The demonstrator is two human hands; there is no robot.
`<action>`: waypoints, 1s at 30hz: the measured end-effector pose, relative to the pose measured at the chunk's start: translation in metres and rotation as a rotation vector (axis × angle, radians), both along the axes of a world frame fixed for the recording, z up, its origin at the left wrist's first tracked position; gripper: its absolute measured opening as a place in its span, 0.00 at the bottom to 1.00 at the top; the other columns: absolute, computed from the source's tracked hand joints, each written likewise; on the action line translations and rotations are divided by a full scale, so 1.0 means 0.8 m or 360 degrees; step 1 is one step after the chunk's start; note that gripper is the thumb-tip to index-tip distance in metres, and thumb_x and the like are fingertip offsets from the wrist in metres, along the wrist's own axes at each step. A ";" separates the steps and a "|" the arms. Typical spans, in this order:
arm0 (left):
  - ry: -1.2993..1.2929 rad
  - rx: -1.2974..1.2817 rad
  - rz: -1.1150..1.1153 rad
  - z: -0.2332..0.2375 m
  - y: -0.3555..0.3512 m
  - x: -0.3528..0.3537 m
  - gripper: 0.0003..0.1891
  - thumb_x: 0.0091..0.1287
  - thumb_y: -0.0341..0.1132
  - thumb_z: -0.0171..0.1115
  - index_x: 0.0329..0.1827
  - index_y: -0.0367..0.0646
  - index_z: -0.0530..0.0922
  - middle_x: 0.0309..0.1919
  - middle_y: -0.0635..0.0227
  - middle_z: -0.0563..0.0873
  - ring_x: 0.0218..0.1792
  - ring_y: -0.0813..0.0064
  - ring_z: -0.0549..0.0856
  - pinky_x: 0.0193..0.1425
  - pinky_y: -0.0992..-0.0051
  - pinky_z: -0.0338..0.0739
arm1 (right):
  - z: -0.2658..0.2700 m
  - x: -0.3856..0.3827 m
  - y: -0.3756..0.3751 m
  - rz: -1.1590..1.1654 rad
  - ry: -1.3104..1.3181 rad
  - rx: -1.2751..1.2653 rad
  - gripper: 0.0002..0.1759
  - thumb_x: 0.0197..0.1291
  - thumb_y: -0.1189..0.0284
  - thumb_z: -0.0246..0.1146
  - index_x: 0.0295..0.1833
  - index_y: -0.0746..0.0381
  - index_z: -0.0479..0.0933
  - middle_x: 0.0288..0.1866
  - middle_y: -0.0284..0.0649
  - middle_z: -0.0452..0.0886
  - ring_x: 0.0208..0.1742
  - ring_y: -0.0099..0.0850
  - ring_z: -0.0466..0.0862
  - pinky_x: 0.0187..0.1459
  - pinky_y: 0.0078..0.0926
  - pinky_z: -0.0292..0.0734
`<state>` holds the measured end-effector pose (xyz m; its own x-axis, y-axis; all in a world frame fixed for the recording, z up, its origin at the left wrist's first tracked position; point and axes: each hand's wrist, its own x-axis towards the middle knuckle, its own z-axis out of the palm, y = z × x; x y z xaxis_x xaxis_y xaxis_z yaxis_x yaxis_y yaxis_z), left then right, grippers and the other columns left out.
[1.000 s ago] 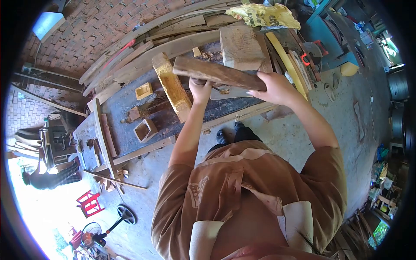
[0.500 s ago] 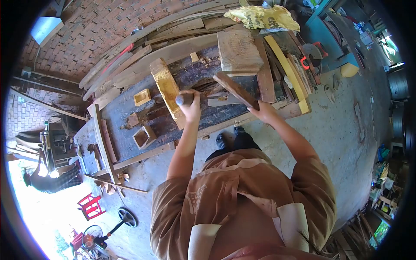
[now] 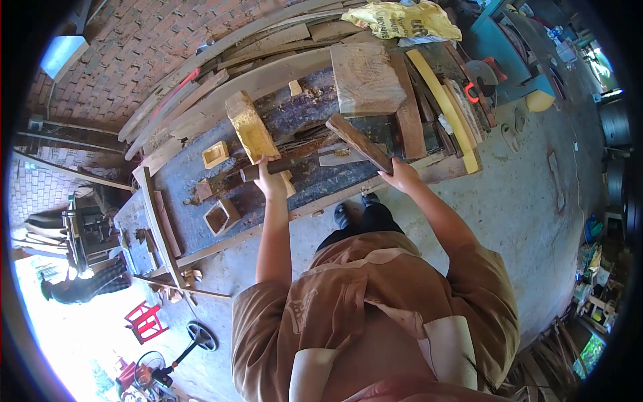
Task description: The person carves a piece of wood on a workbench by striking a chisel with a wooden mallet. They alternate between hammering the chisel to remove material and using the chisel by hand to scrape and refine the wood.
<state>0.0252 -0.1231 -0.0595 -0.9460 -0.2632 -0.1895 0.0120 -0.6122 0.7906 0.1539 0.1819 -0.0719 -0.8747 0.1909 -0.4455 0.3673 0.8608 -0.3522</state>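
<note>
The left hand [image 3: 270, 182] is closing its fingers around a dark round-handled tool [image 3: 288, 165], the butt of the handle sticking out leftward and the thin end pointing right across the bench. The right hand [image 3: 404, 176] is clasping the near end of a wooden bar [image 3: 360, 144], whose far end is slanting forward and to the left, above the bench. The two hands are keeping well apart, both over or near the bench's near edge. The left forearm is pointing almost straight ahead from the body; the right forearm is angling forward and inward, its elbow standing out to the side. Both upper arms are hanging in brown sleeves.

Just beyond the left hand, a yellow hollowed block [image 3: 249, 124] is lying on the dark bench [image 3: 313, 185], its near end partly hidden by that hand. To its left, a small hollow box [image 3: 215, 155] and an open square box [image 3: 222, 216] are resting. A thick wooden slab [image 3: 367, 80] is lying farther back, and a yellow sack [image 3: 402, 20] is slumping behind it.
</note>
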 end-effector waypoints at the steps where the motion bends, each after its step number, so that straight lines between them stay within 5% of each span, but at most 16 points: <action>1: -0.0094 0.0160 0.0016 -0.004 -0.006 -0.003 0.04 0.58 0.29 0.55 0.30 0.41 0.69 0.24 0.64 0.75 0.30 0.69 0.76 0.41 0.68 0.73 | -0.001 -0.001 0.000 0.0001 -0.0008 0.0007 0.35 0.53 0.49 0.55 0.53 0.70 0.64 0.37 0.57 0.78 0.41 0.50 0.79 0.43 0.43 0.74; 8: -0.0133 0.0602 -0.0008 0.007 0.001 -0.017 0.08 0.60 0.35 0.58 0.29 0.42 0.68 0.24 0.67 0.74 0.29 0.73 0.75 0.42 0.70 0.72 | -0.005 0.000 -0.002 -0.0011 -0.0020 0.0040 0.36 0.53 0.49 0.55 0.55 0.70 0.63 0.38 0.56 0.78 0.42 0.50 0.79 0.43 0.42 0.74; 23: 0.0274 -0.0597 -0.0056 0.081 0.096 -0.065 0.14 0.59 0.39 0.62 0.32 0.38 0.70 0.22 0.63 0.79 0.24 0.75 0.77 0.34 0.74 0.71 | -0.001 0.001 -0.002 -0.0036 0.0003 -0.0022 0.33 0.52 0.48 0.56 0.50 0.68 0.65 0.37 0.55 0.79 0.41 0.48 0.79 0.42 0.41 0.74; 30: 0.0319 -0.0302 -0.0195 0.081 0.109 -0.070 0.14 0.59 0.40 0.61 0.27 0.41 0.69 0.18 0.66 0.74 0.20 0.73 0.75 0.25 0.71 0.71 | 0.006 -0.001 0.001 -0.0033 -0.0031 -0.0047 0.31 0.52 0.50 0.57 0.48 0.68 0.66 0.37 0.54 0.79 0.42 0.48 0.79 0.43 0.41 0.74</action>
